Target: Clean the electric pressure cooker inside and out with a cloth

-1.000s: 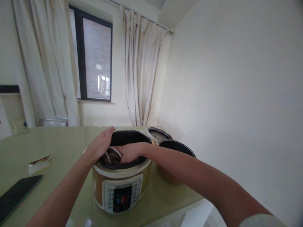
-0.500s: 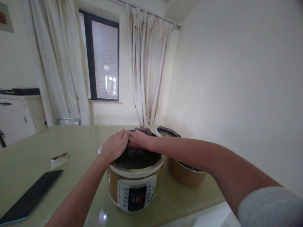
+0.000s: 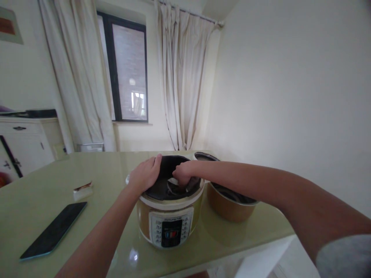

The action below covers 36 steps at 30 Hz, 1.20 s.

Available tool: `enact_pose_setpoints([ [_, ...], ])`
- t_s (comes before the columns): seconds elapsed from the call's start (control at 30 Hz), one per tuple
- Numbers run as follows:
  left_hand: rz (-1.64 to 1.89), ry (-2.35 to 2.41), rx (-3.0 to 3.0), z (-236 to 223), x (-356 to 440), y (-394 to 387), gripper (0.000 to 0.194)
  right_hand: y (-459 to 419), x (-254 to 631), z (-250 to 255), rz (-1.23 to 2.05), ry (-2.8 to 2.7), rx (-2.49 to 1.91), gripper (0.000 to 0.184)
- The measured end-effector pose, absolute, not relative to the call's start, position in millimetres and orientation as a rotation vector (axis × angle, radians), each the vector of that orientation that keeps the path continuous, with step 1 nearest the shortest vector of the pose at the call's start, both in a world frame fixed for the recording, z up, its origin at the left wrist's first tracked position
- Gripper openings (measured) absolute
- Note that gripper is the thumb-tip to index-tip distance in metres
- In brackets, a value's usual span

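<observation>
A gold and white electric pressure cooker (image 3: 169, 220) stands without a lid near the front edge of the table. My left hand (image 3: 144, 175) rests flat on its left rim, fingers stretched out. My right hand (image 3: 182, 174) reaches down into the dark inside of the cooker, fingers closed on a dark cloth (image 3: 174, 187) that it presses against the inner wall. Only part of the cloth shows.
A gold inner pot (image 3: 230, 202) stands right of the cooker, with a round lid (image 3: 204, 156) behind it. A black phone (image 3: 55, 229) and a small wrapped packet (image 3: 82, 190) lie on the glossy green table (image 3: 34, 193). White cabinet at left; curtained window behind.
My right hand with the cloth went from the cooker's far rim down into the pot. My left hand stayed on the left rim. The view shifted slightly to the left.
</observation>
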<state>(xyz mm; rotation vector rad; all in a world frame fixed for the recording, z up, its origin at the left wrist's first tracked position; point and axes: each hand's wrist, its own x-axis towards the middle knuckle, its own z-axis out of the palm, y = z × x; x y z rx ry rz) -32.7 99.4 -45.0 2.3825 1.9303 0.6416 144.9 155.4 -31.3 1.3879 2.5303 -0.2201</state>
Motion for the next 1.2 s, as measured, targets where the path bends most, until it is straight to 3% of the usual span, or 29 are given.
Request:
enact_pose_setpoints([
  [0.13,0.73,2.054,2.081,-34,-26,89,0.088,148,132,-30,-0.848,2.419,1.159,0.018],
  [0.2,0.741,2.058,2.072,-31,-24,87,0.09,146,120,-37,-1.014,2.536,1.112,0.017],
  [0.37,0.754,2.075,2.109,-32,-25,88,0.085,146,93,-53,-0.955,2.908,1.491,0.018],
  [0.53,0.8,2.088,2.062,-35,-23,89,0.086,133,127,-36,-1.258,2.594,1.195,0.02],
  [0.67,0.796,2.076,1.983,-35,-20,89,0.088,124,162,-15,-0.879,2.465,0.944,0.027],
  [0.8,0.779,2.055,1.999,-34,-20,88,0.084,129,167,-8,-0.148,2.506,0.769,0.033],
  [0.97,0.783,2.085,1.985,-31,-18,85,0.078,150,148,-19,0.748,2.612,0.693,0.023],
  [1.13,0.752,2.118,2.01,-29,-18,85,0.073,173,129,-27,0.984,2.759,-0.132,0.023],
  [1.2,0.745,2.124,2.007,-29,-18,85,0.073,176,129,-29,0.964,2.778,-0.193,0.024],
])
